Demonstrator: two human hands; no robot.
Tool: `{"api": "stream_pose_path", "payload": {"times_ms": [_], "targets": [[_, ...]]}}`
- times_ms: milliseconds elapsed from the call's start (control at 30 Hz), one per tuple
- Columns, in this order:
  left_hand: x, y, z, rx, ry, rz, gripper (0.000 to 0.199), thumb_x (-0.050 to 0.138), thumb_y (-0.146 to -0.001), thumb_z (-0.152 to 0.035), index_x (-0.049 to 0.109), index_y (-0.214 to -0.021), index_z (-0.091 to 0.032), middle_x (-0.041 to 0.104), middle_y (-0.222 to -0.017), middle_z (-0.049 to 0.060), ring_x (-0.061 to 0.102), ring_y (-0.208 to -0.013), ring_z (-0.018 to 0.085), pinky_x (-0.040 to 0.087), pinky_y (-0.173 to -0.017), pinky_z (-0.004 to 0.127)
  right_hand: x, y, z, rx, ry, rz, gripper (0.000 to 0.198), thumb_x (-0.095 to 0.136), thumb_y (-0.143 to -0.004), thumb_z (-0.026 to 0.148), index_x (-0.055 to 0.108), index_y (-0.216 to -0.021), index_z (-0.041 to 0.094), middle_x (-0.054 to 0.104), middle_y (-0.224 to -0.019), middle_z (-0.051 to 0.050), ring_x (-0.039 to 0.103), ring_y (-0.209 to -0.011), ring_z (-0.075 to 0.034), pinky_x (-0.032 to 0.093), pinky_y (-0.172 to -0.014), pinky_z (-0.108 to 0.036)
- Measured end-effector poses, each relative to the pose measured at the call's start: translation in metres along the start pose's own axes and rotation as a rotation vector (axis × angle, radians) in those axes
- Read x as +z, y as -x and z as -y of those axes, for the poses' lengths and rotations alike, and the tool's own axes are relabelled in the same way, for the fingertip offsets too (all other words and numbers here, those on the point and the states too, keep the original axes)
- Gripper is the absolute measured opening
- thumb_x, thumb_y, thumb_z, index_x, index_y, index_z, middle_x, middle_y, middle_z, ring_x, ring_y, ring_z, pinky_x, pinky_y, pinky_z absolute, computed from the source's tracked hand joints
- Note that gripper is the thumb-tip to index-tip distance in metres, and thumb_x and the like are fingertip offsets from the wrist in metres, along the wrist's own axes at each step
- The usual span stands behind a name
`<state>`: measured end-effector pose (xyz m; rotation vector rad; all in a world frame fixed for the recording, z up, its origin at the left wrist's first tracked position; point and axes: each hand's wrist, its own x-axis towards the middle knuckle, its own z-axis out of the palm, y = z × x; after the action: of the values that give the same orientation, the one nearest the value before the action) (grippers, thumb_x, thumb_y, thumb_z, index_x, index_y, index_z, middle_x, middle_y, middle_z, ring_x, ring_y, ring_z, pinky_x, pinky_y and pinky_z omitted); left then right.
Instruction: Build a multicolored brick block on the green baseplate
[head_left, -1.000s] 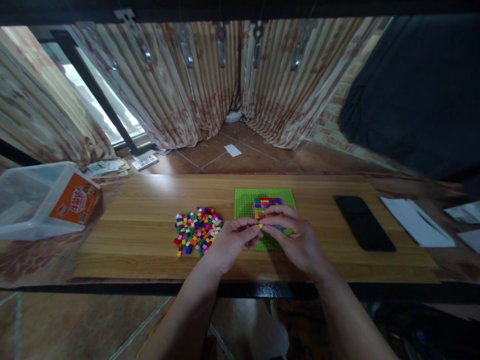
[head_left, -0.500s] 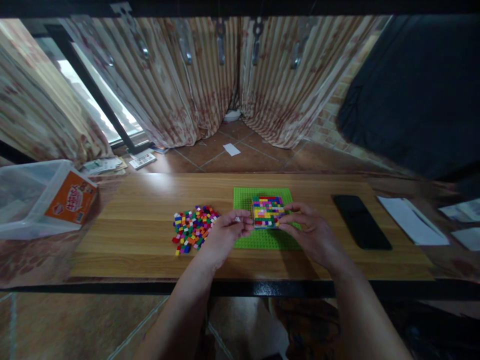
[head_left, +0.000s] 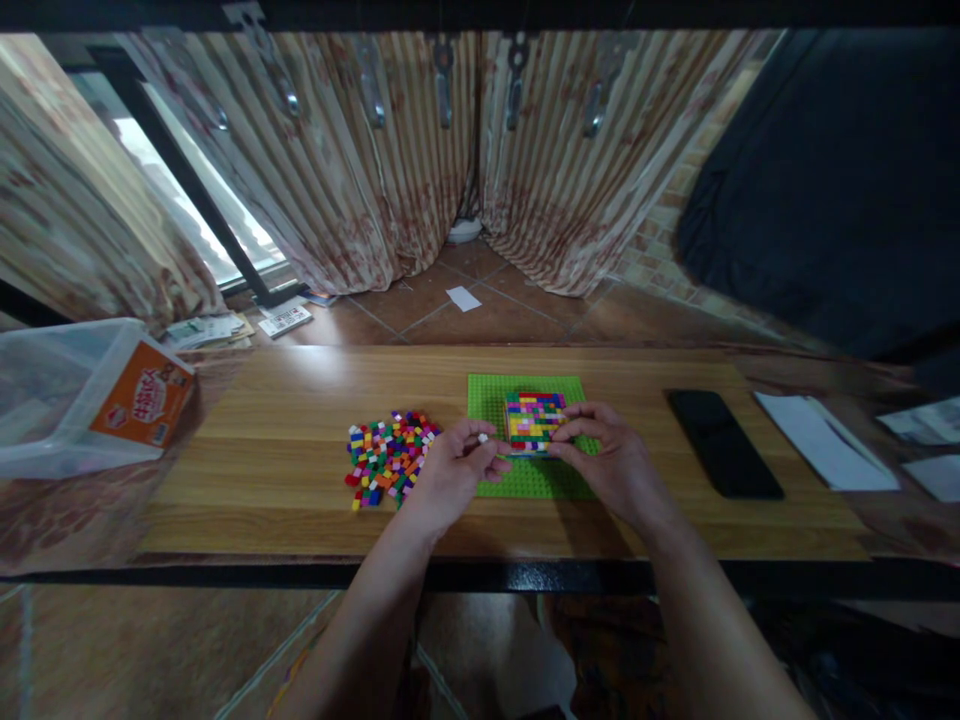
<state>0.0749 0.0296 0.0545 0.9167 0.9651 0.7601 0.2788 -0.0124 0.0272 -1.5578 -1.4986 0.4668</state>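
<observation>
While our right hand (head_left: 615, 465) has slid in from half a second ago, its fingers now pinch the near edge of the brick block (head_left: 534, 420) on the green baseplate (head_left: 495, 400). Our left hand (head_left: 450, 470) stays at the block's nine o'clock, pinching what looks like a small white brick (head_left: 483, 437). Loose bricks (head_left: 386, 458) lie at nine o'clock, touched by nothing; a phone (head_left: 721, 442) lies at three, well apart.

Dim, window (head_left: 187, 215) glare left, edges warped
</observation>
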Motion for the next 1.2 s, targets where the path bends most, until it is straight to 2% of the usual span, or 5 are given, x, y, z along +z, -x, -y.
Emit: {"api": "stream_pose_path", "payload": {"times_ms": [267,433,700,933,1200], "targets": [[-0.003,-0.003,0.005,0.06,-0.103,0.01,0.016,0.068,-0.075,-0.019,0.055,-0.082,-0.016,0.067,-0.065,-0.001,0.063,-0.055,0.01,0.049,-0.051,0.02,0.002,0.001,0.004,0.038,-0.023,-0.017,0.012,0.072,-0.075,0.034,0.07,-0.07,0.024,0.057,-0.104,-0.004,0.059,-0.102,-0.021,0.045,-0.092,-0.039],[-0.002,-0.001,0.007,0.11,-0.175,0.05,0.015,0.07,-0.074,-0.027,0.064,-0.08,-0.015,0.064,-0.063,-0.003,0.061,-0.055,0.009,0.048,-0.05,0.018,0.004,0.002,0.005,0.006,-0.001,-0.022,0.012,0.07,-0.077,0.032,0.07,-0.068,0.024,0.058,-0.105,-0.005,0.059,-0.101,-0.022,0.045,-0.092,-0.039],[0.001,-0.002,0.013,0.181,-0.178,0.153,0.02,0.066,-0.079,-0.026,0.066,-0.096,-0.015,0.068,-0.075,0.001,0.063,-0.064,0.011,0.052,-0.06,0.022,0.001,0.004,0.015,-0.039,-0.005,-0.034,0.009,0.067,-0.082,0.033,0.073,-0.079,0.026,0.061,-0.104,-0.004,0.061,-0.101,-0.021,0.047,-0.092,-0.039],[0.006,0.003,0.008,0.232,-0.225,0.249,0.03,0.062,-0.085,-0.024,0.056,-0.113,-0.018,0.068,-0.074,-0.001,0.064,-0.068,0.012,0.053,-0.066,0.023,0.013,0.008,0.04,-0.037,-0.122,0.106,0.015,0.066,-0.085,0.038,0.074,-0.09,0.027,0.068,-0.099,-0.003,0.063,-0.096,-0.019,0.048,-0.088,-0.036],[0.009,0.008,0.005,0.197,-0.191,0.192,0.019,0.068,-0.081,-0.032,0.057,-0.082,-0.017,0.067,-0.071,-0.001,0.064,-0.062,0.01,0.05,-0.058,0.02,0.013,0.008,0.042,0.037,-0.321,0.116,0.012,0.068,-0.083,0.035,0.074,-0.078,0.026,0.068,-0.084,-0.002,0.062,-0.087,-0.018,0.049,-0.079,-0.032]]}}
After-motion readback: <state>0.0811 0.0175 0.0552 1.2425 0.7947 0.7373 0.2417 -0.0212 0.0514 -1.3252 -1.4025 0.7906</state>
